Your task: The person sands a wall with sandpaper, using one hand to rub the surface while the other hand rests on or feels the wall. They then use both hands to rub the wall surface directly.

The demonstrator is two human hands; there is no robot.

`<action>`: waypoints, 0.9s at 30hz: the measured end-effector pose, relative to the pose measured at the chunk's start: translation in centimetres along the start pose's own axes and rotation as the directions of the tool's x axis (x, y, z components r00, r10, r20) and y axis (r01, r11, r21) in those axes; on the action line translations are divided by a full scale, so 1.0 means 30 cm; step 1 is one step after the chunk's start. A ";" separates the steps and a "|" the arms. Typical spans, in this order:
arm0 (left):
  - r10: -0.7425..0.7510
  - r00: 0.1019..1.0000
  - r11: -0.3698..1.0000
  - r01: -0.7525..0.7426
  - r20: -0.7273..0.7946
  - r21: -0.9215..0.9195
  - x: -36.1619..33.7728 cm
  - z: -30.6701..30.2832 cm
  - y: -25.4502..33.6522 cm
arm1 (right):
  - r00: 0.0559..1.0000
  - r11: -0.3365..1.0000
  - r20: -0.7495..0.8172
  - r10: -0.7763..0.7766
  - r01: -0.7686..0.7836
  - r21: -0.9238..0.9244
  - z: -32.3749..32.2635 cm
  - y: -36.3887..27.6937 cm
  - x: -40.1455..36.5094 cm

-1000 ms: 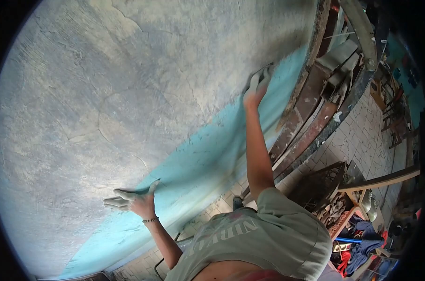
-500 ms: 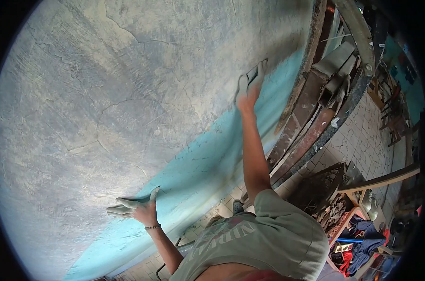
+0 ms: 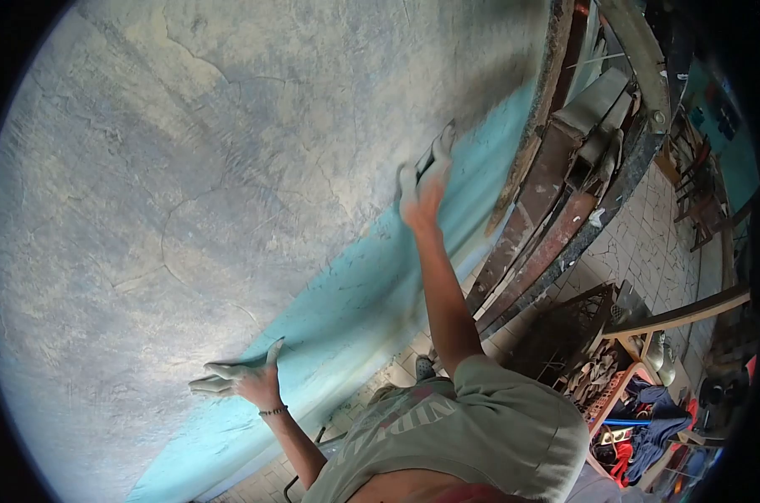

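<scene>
A tall wall (image 3: 187, 168) fills the left side, its upper part coated in rough grey plaster and its lower band (image 3: 346, 289) painted turquoise. My left hand (image 3: 250, 381) lies against the wall with fingers stretched and thumb apart, holding nothing; a dark bracelet (image 3: 272, 411) circles the wrist. Higher and to the right, my right hand (image 3: 426, 184) presses on the wall at the border of grey and turquoise. Its fingers are bent around a thin dark edge, and what they grip is mostly hidden. Grey dust or paste covers the fingers of both hands.
Worn brown boards and metal strips (image 3: 535, 226) lean at the wall's right end. Behind me are a curved wooden bar (image 3: 677, 313), an orange crate (image 3: 610, 390) of odds and ends, dark blue cloth (image 3: 661, 427) and a tiled floor (image 3: 640, 230).
My right hand has slid a little down and to the left along the wall. My left hand stays in nearly the same place, and the view has shifted slightly.
</scene>
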State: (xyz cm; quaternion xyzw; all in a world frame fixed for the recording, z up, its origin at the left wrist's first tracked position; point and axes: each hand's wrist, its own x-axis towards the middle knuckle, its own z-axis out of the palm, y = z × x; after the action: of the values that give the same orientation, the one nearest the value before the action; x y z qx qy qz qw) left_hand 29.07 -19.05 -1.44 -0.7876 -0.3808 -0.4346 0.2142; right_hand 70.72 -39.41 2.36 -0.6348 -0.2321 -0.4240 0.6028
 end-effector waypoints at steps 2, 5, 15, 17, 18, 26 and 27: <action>0.000 1.000 1.000 0.000 -0.001 -0.005 -0.004 0.002 0.000 | 1.000 1.000 0.025 0.007 -0.006 -0.020 -0.021 -0.003 -0.013; 0.001 1.000 1.000 -0.001 0.006 -0.008 -0.007 -0.001 -0.006 | 0.972 0.974 0.068 0.223 -0.219 -0.061 -0.020 0.039 0.079; 0.016 1.000 1.000 -0.016 0.014 -0.016 -0.007 0.014 -0.001 | 0.998 0.999 0.058 -0.040 0.039 0.006 -0.010 0.026 0.008; 0.016 1.000 1.000 -0.015 0.020 -0.018 -0.008 0.014 -0.003 | 0.993 0.996 0.073 0.090 -0.091 0.007 -0.006 0.024 0.066; 0.014 1.000 1.000 -0.014 0.020 -0.019 -0.008 0.014 -0.005 | 0.992 0.995 0.076 0.103 -0.104 0.001 -0.003 0.020 0.053; 0.013 1.000 1.000 -0.012 0.021 -0.025 -0.013 0.018 -0.013 | 0.994 0.998 0.097 0.048 -0.045 -0.038 -0.020 -0.004 0.003; 0.014 1.000 1.000 -0.014 0.022 -0.028 -0.014 0.016 -0.016 | 0.993 0.996 0.087 0.078 -0.073 -0.057 -0.018 -0.003 0.034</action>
State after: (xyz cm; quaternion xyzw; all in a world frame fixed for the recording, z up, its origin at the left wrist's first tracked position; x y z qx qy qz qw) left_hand 28.83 -18.60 -2.04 -0.7980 -0.3715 -0.4294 0.2021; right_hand 71.04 -40.15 3.22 -0.6774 -0.2231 -0.3781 0.5902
